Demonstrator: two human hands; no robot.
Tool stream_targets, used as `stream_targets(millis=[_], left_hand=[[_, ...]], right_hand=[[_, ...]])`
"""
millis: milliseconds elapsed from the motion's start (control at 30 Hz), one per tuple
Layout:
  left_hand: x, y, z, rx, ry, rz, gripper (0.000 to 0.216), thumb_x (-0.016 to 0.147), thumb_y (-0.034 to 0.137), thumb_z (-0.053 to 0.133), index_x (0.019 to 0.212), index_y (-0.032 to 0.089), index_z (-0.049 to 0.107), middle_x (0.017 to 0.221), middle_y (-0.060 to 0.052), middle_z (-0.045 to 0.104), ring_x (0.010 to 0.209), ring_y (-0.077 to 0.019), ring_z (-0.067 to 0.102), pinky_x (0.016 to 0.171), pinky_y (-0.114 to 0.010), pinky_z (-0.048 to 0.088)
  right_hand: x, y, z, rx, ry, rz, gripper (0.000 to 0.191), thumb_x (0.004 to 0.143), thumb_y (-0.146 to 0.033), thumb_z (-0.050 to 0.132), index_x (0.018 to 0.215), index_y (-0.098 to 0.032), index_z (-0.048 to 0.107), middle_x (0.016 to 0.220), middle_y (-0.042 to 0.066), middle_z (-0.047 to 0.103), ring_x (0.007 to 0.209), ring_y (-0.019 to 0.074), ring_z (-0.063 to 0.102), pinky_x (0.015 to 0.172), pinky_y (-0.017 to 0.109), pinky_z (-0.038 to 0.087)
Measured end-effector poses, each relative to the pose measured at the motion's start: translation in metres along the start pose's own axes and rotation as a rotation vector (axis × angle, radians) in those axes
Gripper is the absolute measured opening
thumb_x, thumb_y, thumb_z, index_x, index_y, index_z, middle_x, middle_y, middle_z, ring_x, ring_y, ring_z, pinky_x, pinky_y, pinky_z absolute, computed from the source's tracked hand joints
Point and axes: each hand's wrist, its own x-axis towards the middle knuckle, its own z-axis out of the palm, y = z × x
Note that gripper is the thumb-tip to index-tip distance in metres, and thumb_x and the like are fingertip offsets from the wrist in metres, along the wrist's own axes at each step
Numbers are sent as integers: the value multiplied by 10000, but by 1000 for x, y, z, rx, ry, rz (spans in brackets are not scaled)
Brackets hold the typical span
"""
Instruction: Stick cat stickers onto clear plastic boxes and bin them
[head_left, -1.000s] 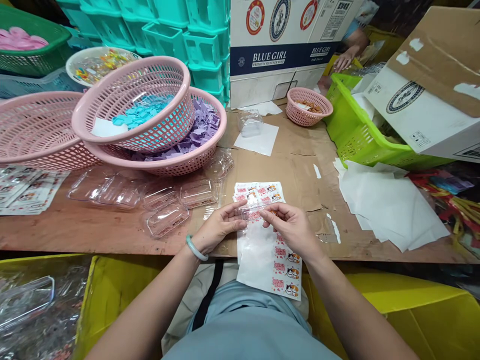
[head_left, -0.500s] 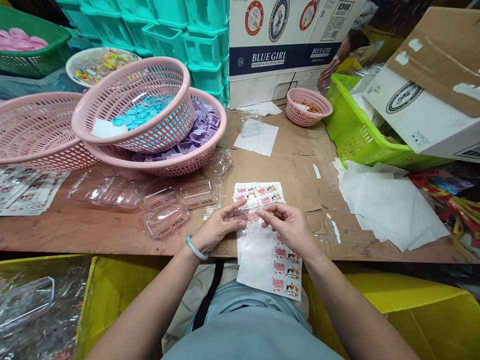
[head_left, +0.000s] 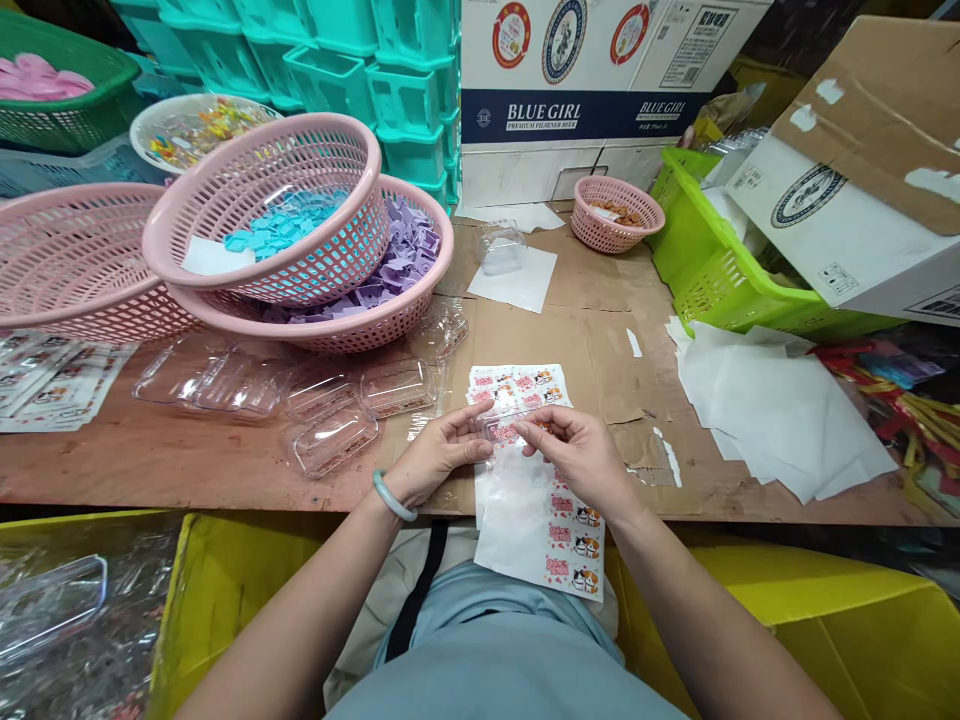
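My left hand (head_left: 439,455) and my right hand (head_left: 581,455) meet at the table's front edge, both pinched on a small clear plastic box (head_left: 504,428) with a red-printed sticker on it. Under them lies a white sticker sheet (head_left: 532,525) with cat stickers, hanging over the table edge toward my lap. More printed stickers (head_left: 517,382) lie just beyond my fingers. Several empty clear boxes (head_left: 330,415) rest on the table left of my left hand.
Stacked pink baskets hold blue pieces (head_left: 281,225) and purple pieces (head_left: 405,260). A small pink basket (head_left: 617,210), a green crate (head_left: 720,270), white paper sheets (head_left: 780,405), cardboard cartons (head_left: 592,90) and teal crates (head_left: 352,60) ring the table. Yellow bins (head_left: 862,640) stand below.
My hands have hardly moved on the clear box. Another person's hand by the green crate at the back has gone out of view.
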Motion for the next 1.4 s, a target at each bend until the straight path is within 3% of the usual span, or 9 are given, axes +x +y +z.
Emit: stream_targets(millis=[267, 500, 667, 733, 833, 900, 1000, 1200, 1400], left_hand=[[0, 3, 7, 16, 63, -17, 631, 619, 313, 847, 1210, 231, 640, 1034, -44, 674, 878, -141, 631, 823, -296, 500], [1, 3, 26, 86, 194, 47, 624, 605, 335, 848, 1160, 149, 632, 1043, -96, 702, 950, -193, 657, 855, -331, 518], [0, -3, 28, 104, 236, 106, 629, 580, 322, 861, 1140, 136, 643, 1001, -98, 721, 961, -224, 668, 908, -380, 519], [0, -4, 27, 104, 239, 107, 632, 578, 326, 862, 1141, 137, 647, 1026, -105, 719, 971, -235, 669, 913, -387, 521], [1, -7, 27, 86, 225, 114, 639, 580, 325, 861, 1152, 139, 644, 1082, -116, 708, 991, -237, 668, 929, -382, 517], [0, -9, 29, 89, 217, 144, 651, 590, 317, 857, 1176, 144, 633, 1138, -118, 690, 1022, -233, 658, 939, -363, 513], [-8, -11, 30, 97, 219, 182, 657, 627, 316, 836, 1220, 153, 604, 1195, -112, 666, 1054, -224, 643, 925, -331, 517], [-49, -8, 19, -24, 304, 133, 617, 680, 371, 795, 1219, 156, 588, 1145, -108, 688, 1040, -238, 650, 863, -343, 555], [-75, -9, -2, 117, 398, 262, 574, 743, 378, 741, 1253, 184, 560, 1212, -103, 658, 1061, -242, 647, 916, -373, 537]], right_hand=[[-2, -2, 1, -117, 15, -38, 277, 833, -454, 641, 820, -184, 697, 625, 3, 654, 541, 127, 548, 499, 232, 369], [-12, 3, 14, -568, 189, -336, 205, 929, -347, 524, 844, -221, 661, 784, 39, 705, 678, 174, 626, 658, 285, 426], [-18, 20, 18, -508, 291, -367, 155, 913, -356, 557, 902, -231, 647, 815, 43, 692, 686, 173, 612, 697, 300, 446], [-18, 28, 15, -429, 400, -291, 294, 847, -406, 644, 1078, -228, 606, 799, 28, 644, 636, 157, 565, 674, 297, 462], [-14, 37, 11, -186, 539, -99, 810, 740, -504, 722, 1397, -231, 335, 999, 59, 595, 686, 156, 568, 622, 293, 499], [-11, 39, 13, -37, 475, -11, 953, 696, -535, 743, 1454, -251, 241, 1180, 103, 563, 865, 192, 613, 695, 317, 531], [-7, 33, 21, 46, 310, 22, 832, 679, -550, 752, 1379, -231, 436, 1272, 111, 578, 1124, 249, 572, 886, 359, 506], [-11, 17, 30, 153, 124, 60, 611, 849, -664, 473, 1134, -162, 674, 1043, 102, 702, 597, 154, 649, 485, 267, 506], [-6, 16, 69, 112, -19, -99, 574, 824, -532, 628, 1302, -223, 557, 1171, 73, 678, 956, 217, 677, 805, 329, 570]])
